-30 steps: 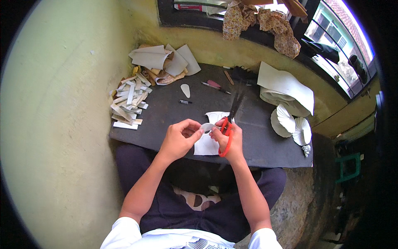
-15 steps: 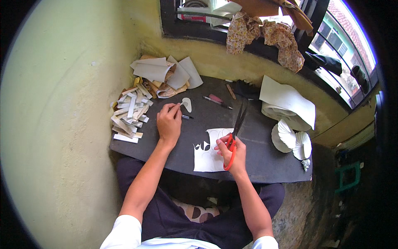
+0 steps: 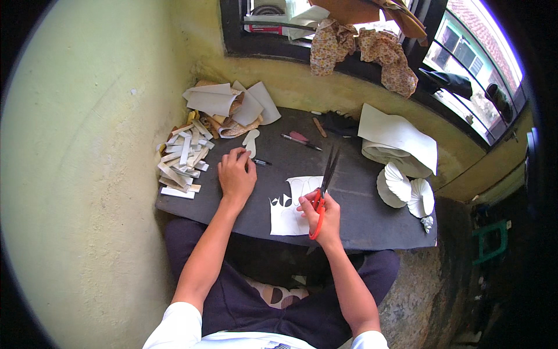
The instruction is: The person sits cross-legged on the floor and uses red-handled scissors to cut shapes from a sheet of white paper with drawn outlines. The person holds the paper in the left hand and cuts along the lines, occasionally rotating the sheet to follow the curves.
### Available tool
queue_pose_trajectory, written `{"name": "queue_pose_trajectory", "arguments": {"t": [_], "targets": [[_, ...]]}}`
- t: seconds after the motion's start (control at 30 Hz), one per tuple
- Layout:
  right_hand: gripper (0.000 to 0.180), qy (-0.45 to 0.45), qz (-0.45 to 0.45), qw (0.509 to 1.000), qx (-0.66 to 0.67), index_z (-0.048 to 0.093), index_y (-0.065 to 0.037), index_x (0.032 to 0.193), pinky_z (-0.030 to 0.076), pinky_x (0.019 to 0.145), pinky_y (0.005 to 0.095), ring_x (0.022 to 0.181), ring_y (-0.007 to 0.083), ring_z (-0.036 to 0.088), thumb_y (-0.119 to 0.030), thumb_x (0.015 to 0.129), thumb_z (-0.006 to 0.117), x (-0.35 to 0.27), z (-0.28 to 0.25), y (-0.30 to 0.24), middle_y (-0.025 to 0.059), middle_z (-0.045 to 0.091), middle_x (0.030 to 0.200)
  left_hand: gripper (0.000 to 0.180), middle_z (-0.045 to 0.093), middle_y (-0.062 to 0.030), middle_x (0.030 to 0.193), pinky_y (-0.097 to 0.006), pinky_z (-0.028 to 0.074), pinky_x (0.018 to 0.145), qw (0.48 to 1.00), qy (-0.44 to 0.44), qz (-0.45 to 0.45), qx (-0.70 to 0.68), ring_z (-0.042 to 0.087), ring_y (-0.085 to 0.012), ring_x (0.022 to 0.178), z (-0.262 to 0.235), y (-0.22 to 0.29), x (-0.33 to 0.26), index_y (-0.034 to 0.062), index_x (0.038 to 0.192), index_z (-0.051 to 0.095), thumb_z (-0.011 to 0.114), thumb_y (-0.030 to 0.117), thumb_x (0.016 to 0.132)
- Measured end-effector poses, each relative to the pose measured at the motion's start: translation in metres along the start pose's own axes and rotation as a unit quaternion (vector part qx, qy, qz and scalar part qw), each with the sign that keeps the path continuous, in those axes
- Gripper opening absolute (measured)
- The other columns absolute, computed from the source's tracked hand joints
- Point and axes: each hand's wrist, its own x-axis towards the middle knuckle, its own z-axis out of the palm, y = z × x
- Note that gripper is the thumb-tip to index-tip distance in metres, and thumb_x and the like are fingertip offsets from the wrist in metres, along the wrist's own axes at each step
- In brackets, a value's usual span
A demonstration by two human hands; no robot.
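Observation:
My left hand (image 3: 237,177) rests low over the dark tabletop with its fingers loosely bent and apart, holding nothing I can see. Just beyond its fingertips lie small white rounded paper cut-outs (image 3: 251,139), partly overlapping. A pen (image 3: 263,162) lies right beside that hand. In my right hand (image 3: 327,216) are red-handled scissors (image 3: 320,212), their dark blades pointing away from me and slightly parted. Beneath the scissors and partly covered by that hand is a white paper sheet (image 3: 286,221) with outlines drawn on it and notches cut from its left edge.
Stacked white strips (image 3: 181,156) and rolled sheets (image 3: 218,100) crowd the left wall. Farther back lie another pen (image 3: 301,142) and a pinkish object (image 3: 298,135). On the right are a large folded white sheet (image 3: 398,136) and pleated white shell-like pieces (image 3: 393,185). The table (image 3: 372,218) ends close to my knees.
My left hand has drawn back slightly from the white cut-outs, leaving a piece beside the other. The scissors stay in my right hand, blades nearer together. The view has shifted a little.

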Motion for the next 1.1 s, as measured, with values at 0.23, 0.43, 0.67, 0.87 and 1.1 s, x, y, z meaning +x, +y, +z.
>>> {"name": "queue_pose_trajectory", "arguments": {"t": [0.23, 0.43, 0.67, 0.87, 1.1], "targets": [[0.02, 0.017, 0.011, 1.0, 0.015, 0.064, 0.0, 0.094, 0.053, 0.059, 0.0262, 0.073, 0.015, 0.071, -0.018, 0.097, 0.07, -0.008, -0.023, -0.021, 0.0102, 0.071, 0.088, 0.03, 0.069, -0.0081, 0.107, -0.044, 0.047, 0.091, 0.98, -0.113, 0.082, -0.143, 0.061, -0.0297, 0.104, -0.034, 0.048, -0.038, 0.0067, 0.112, 0.074, 0.074, 0.021, 0.086], [0.025, 0.031, 0.046, 0.998, 0.013, 0.066, 0.002, 0.093, 0.053, 0.059, 0.0262, 0.073, 0.014, 0.07, -0.022, 0.096, 0.072, -0.022, -0.045, -0.007, 0.0087, 0.071, 0.085, 0.054, 0.069, -0.008, 0.105, -0.042, 0.045, 0.093, 0.951, -0.242, 0.1, -0.165, 0.06, -0.0289, 0.108, -0.058, 0.086, -0.064, 0.0054, 0.124, 0.067, 0.083, 0.032, 0.08], [0.028, 0.018, 0.047, 0.999, 0.002, 0.067, 0.001, 0.092, 0.051, 0.062, 0.0267, 0.069, 0.0107, 0.065, -0.026, 0.094, 0.074, -0.026, -0.044, -0.007, 0.0075, 0.07, 0.079, 0.061, 0.068, -0.0063, 0.105, -0.042, 0.043, 0.092, 0.934, -0.309, -0.013, -0.179, 0.06, -0.0267, 0.106, -0.056, 0.092, -0.072, 0.0065, 0.127, 0.064, 0.087, 0.032, 0.076], [0.025, 0.025, 0.052, 0.997, -0.045, 0.067, 0.0, 0.096, 0.055, 0.066, 0.0283, 0.079, 0.0144, 0.07, -0.023, 0.094, 0.074, -0.027, -0.047, -0.004, 0.0071, 0.071, 0.088, 0.052, 0.067, -0.0044, 0.099, -0.041, 0.042, 0.089, 0.965, -0.235, 0.047, -0.109, 0.059, -0.0251, 0.103, -0.059, 0.088, -0.069, 0.008, 0.119, 0.068, 0.085, 0.033, 0.077], [0.024, 0.012, 0.046, 0.997, -0.064, 0.066, 0.0, 0.096, 0.054, 0.064, 0.0277, 0.079, 0.0138, 0.07, -0.023, 0.095, 0.073, -0.029, -0.042, 0.001, 0.0074, 0.07, 0.086, 0.045, 0.065, -0.0057, 0.089, -0.04, 0.047, 0.081, 0.941, -0.297, -0.022, -0.164, 0.062, -0.0253, 0.089, -0.064, 0.089, -0.07, 0.0068, 0.111, 0.068, 0.087, 0.028, 0.076]]}}
